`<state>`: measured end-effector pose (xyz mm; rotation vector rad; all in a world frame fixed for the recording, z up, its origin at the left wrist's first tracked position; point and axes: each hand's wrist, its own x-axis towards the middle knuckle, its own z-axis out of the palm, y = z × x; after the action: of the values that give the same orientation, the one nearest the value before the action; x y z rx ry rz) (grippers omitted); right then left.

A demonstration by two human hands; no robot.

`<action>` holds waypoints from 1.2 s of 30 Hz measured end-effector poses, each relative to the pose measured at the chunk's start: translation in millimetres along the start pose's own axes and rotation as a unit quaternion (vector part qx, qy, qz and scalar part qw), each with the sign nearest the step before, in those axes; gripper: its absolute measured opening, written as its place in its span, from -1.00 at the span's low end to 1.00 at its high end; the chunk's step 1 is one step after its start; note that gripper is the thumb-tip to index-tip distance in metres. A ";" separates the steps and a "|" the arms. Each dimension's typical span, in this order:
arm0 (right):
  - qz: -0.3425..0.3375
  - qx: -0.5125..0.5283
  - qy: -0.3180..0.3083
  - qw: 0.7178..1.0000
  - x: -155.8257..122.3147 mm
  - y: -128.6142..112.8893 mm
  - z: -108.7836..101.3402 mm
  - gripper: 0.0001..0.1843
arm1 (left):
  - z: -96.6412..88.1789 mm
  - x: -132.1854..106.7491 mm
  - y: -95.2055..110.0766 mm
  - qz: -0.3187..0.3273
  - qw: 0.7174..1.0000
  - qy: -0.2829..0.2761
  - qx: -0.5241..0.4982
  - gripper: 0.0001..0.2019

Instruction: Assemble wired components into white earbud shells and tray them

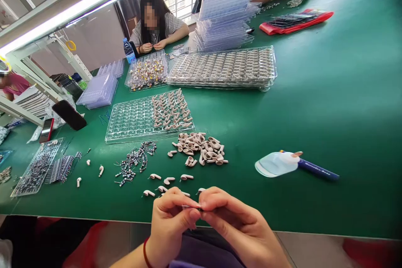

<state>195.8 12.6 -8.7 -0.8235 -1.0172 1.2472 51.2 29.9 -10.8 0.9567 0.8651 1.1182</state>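
Small part [200, 208] clamped between thumbs and forefingers of left hand [172, 215] and right hand [235, 220], at near edge of table [314, 113]; earbud shells [201, 149] heaped farther from edge.

There are two dark-screened phones [69, 115], one squat translucent-white plastic bottle [274, 164], one slim dark-blue lettered stick [318, 169], one clear blue-labelled water bottle [128, 51] and one heap of pinkish-beige earphone shells [211, 150], too overlapped to count.
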 end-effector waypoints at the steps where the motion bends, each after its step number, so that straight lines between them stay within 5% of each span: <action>1: 0.003 -0.003 -0.009 1.000 0.0 -0.7 -0.7 -0.92 | -1.1 -0.1 0.6 0.000 1.000 -0.005 0.003 -0.91; 9: 0.029 -0.156 -0.125 0.979 5.7 -16.5 -21.0 -0.78 | -18.0 4.9 28.6 0.023 0.988 -0.055 0.142 -0.84; 16: -0.058 -0.222 -0.067 0.971 7.4 -22.9 -21.3 -0.92 | -19.4 10.3 30.7 -0.042 0.996 0.051 0.067 -0.72; 31: -0.244 -0.348 -0.004 0.905 4.0 -22.9 -11.4 -0.75 | -8.4 0.8 32.2 -0.111 0.988 0.086 -0.063 -0.75; 36: -0.257 -0.350 -0.003 0.901 3.4 -21.0 -11.4 -0.72 | -12.5 1.1 29.2 -0.141 0.980 0.079 -0.116 -0.80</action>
<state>214.0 13.2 7.2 -0.9943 -1.6009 0.4115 30.3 37.8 12.0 0.5387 0.9438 1.0315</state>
